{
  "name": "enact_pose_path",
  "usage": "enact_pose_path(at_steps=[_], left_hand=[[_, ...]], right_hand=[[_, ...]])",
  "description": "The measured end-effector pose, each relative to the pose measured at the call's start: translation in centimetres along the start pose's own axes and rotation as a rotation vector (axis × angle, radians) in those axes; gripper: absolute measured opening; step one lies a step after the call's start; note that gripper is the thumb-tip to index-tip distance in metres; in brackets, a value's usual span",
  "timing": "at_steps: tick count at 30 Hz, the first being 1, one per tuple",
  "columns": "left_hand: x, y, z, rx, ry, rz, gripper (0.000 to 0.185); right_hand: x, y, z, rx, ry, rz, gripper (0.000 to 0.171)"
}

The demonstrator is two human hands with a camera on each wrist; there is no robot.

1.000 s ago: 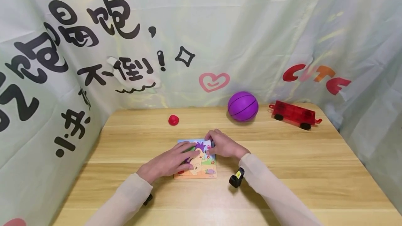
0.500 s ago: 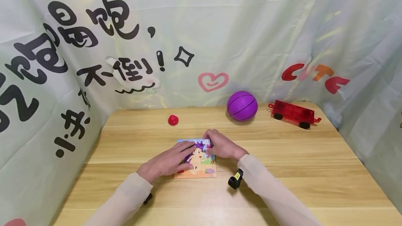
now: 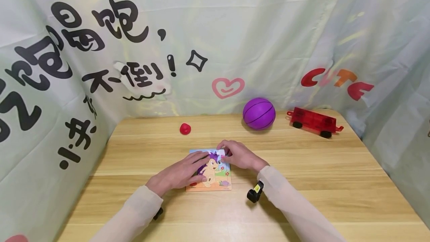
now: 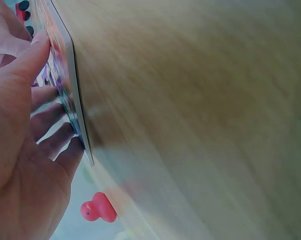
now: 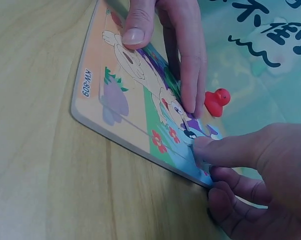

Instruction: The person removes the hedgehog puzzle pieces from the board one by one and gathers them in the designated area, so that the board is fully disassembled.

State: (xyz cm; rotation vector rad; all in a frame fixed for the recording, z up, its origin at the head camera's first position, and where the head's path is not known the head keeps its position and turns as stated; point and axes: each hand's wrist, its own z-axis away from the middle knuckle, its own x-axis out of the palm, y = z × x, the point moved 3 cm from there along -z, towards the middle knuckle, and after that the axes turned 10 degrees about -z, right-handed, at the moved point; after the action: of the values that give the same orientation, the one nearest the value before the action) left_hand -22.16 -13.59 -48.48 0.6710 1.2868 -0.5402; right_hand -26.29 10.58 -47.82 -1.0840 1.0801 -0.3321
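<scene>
A square picture puzzle (image 3: 215, 178) with a cartoon animal lies flat at the middle of the wooden table (image 3: 302, 182). My left hand (image 3: 198, 167) rests on the puzzle's left half with straight fingers; the right wrist view shows the fingers of the left hand (image 5: 160, 65) pressing on the picture. My right hand (image 3: 228, 153) is at the far right corner. There the right thumb (image 5: 215, 150) sits on top of the corner and curled fingers tuck under the edge. The left wrist view shows the puzzle's thin edge (image 4: 75, 100) beside my left hand (image 4: 35, 100).
A small red duck (image 3: 185, 128) stands behind the puzzle to the left. A purple ball (image 3: 259, 113) and a red see-through toy wagon (image 3: 314, 122) sit at the back right. Printed cloth walls close in the table's left, back and right.
My left fingers have slid slightly left, uncovering more of the picture. A dark bit by my right fingers a second ago is out of sight. My right wrist has dropped a little.
</scene>
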Motion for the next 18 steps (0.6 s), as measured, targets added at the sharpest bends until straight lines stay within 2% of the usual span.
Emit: enact_pose_path(at_steps=[5,11,18], left_hand=[[0.0,0.0,0.0,-0.001,-0.007,0.006,0.07],[-0.1,0.1,0.0,0.0,-0.009,0.01,0.07],[-0.1,0.1,0.0,-0.004,-0.014,0.027,0.069]], right_hand=[[0.0,0.4,0.2,-0.012,0.031,-0.048,0.03],[0.0,0.9,0.5,0.049,0.102,-0.151,0.024],[-0.7,1.3,1.3,0.028,0.171,-0.249,0.022]])
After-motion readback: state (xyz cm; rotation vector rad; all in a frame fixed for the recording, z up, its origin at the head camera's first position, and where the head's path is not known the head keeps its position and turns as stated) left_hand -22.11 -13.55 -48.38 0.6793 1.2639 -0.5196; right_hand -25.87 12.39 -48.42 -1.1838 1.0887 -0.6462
